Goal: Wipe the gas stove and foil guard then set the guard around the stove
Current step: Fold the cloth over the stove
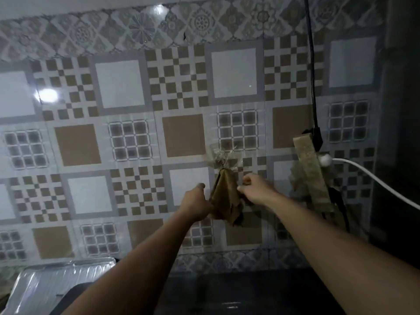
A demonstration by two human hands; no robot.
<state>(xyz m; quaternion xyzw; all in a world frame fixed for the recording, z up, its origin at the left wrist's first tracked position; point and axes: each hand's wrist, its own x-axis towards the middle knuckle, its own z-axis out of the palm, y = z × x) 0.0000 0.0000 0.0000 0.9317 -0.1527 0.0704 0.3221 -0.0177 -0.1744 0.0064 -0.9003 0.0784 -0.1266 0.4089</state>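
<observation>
A brown cloth [225,196] hangs from a small hook [221,159] on the tiled wall. My left hand [196,203] grips its left edge. My right hand [254,186] pinches its right edge at about the same height. Both arms are stretched out toward the wall. The silver foil guard [56,280] stands at the lower left, against the wall. A dark edge [68,298] in front of the foil may be the gas stove; most of it is hidden by my left arm and the frame's edge.
A patterned tiled wall [136,133] fills the view. A power strip [311,173] hangs at the right with a black cable [312,64] above it and a white cable [368,173] running right. A dark countertop [238,292] lies below.
</observation>
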